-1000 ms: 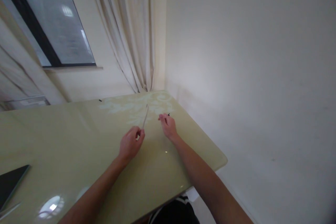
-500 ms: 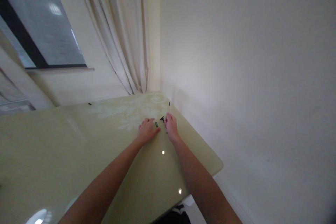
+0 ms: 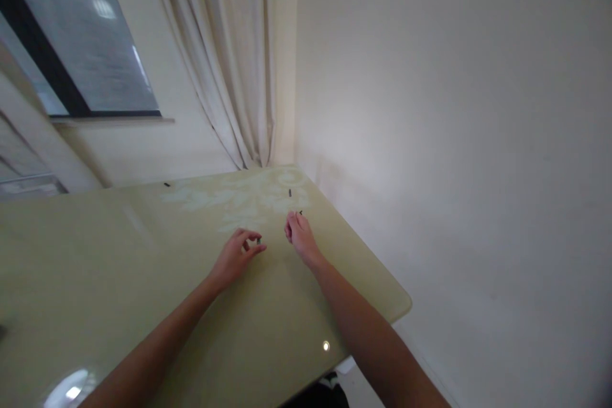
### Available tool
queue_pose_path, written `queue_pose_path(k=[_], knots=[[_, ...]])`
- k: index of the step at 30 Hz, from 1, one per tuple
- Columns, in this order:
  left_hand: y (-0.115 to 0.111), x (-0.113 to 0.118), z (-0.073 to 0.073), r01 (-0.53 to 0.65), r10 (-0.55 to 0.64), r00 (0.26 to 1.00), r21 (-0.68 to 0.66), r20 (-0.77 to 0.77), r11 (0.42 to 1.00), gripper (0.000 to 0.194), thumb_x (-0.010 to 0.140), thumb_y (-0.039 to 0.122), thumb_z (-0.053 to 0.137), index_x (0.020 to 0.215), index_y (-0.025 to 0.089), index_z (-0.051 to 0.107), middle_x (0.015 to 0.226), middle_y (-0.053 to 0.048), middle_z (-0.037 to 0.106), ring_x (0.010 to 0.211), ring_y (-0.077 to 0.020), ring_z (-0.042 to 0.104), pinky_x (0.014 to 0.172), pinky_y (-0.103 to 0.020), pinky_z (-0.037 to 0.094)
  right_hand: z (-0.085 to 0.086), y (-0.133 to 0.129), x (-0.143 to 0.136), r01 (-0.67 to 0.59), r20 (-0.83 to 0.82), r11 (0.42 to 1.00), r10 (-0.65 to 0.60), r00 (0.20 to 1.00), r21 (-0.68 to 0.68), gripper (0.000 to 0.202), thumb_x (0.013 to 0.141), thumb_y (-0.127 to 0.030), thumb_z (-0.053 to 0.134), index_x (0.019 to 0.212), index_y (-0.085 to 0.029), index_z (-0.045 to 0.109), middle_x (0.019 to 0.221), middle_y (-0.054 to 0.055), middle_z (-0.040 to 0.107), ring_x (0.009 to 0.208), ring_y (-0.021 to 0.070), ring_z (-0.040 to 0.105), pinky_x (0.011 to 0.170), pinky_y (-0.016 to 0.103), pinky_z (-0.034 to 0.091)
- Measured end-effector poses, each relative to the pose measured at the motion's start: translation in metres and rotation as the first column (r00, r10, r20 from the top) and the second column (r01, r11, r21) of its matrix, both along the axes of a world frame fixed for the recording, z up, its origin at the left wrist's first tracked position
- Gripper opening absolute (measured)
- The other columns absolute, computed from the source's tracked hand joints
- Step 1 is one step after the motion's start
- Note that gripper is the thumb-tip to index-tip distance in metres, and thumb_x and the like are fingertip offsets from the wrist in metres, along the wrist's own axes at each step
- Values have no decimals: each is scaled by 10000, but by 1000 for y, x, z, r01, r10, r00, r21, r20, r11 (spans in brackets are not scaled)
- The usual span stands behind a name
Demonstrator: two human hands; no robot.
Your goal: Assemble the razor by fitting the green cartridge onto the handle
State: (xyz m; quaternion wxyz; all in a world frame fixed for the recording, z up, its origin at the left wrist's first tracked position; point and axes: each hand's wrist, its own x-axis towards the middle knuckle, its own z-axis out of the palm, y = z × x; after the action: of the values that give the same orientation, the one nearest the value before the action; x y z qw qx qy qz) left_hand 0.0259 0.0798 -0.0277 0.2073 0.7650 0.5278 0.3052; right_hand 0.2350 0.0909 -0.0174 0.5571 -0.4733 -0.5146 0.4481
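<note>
Between the thumb and fingertips of my left hand (image 3: 241, 252) is a small dark rectangular piece (image 3: 259, 241), held just above the glossy tabletop (image 3: 268, 331). My right hand (image 3: 301, 237) is closed, its fingers curled in; what they grip is mostly hidden. A small black bit (image 3: 301, 212) shows at the far side of its knuckles, and I cannot tell whether it is held or lies behind. Beyond that hand is a short dark piece (image 3: 289, 192), too small to name; whether it joins something in the hand is unclear.
Another small dark piece (image 3: 167, 185) lies near the table's far edge. A plain wall (image 3: 430, 140) runs along the right side. Beige curtains (image 3: 229, 64) hang behind the table beside a dark-framed window (image 3: 124, 44).
My left hand has picked up the small dark rectangular piece and drawn it left and nearer. My right hand has shifted slightly left, and the dark piece beyond it now appears further left.
</note>
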Motion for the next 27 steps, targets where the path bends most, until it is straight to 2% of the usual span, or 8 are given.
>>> queue_pose_path(k=[3, 5, 7, 12, 20, 27], knots=[[-31, -28, 0, -42, 34, 997, 118, 74, 992, 345, 917, 511, 642, 1103, 229, 711, 1072, -71, 662, 802, -192, 632, 697, -325, 570, 3, -16, -21, -220, -24, 970, 219, 975, -105, 435, 937, -623, 575, 783, -218, 547, 586, -72, 392, 472, 93, 312, 450, 230, 231], [-43, -33, 2, -86, 65, 992, 216, 105, 973, 378, 909, 535, 669, 1125, 227, 708, 1063, -68, 666, 777, -184, 618, 684, -319, 561, 4, -29, -34, -311, -29, 938, 311, 950, -153, 383, 909, -575, 634, 836, -199, 623, 585, -80, 380, 470, 86, 298, 447, 229, 213], [-48, -28, 5, -116, 79, 988, 290, 134, 950, 393, 910, 534, 683, 1154, 227, 703, 1082, -73, 666, 778, -179, 614, 671, -307, 554, 4, -39, -44, -339, -47, 925, 336, 941, -170, 350, 877, -536, 674, 839, -190, 646, 572, -85, 384, 467, 82, 294, 446, 232, 199], [-50, -13, 3, -68, 18, 989, 344, 145, 937, 380, 922, 502, 691, 1196, 239, 690, 1147, -85, 658, 824, -180, 626, 669, -290, 552, 3, -49, -49, -350, -100, 918, 337, 936, -187, 328, 815, -505, 710, 769, -204, 589, 505, -96, 399, 436, 80, 286, 435, 239, 183], [-54, -8, 6, -51, -4, 986, 317, 169, 947, 358, 921, 454, 694, 1208, 241, 680, 1122, -85, 659, 788, -170, 610, 644, -287, 546, 7, -46, -42, -247, 29, 963, 252, 967, -111, 272, 797, -442, 702, 714, -201, 607, 491, -85, 392, 475, 100, 329, 461, 242, 219], [-54, -6, 9, 35, -85, 980, 265, 180, 964, 246, 946, 437, 652, 1067, 230, 706, 1015, -56, 663, 750, -157, 601, 653, -284, 524, 4, -39, -36, -158, 35, 979, 164, 986, -126, 251, 756, -403, 714, 669, -206, 584, 467, -91, 378, 457, 96, 318, 454, 244, 215]])
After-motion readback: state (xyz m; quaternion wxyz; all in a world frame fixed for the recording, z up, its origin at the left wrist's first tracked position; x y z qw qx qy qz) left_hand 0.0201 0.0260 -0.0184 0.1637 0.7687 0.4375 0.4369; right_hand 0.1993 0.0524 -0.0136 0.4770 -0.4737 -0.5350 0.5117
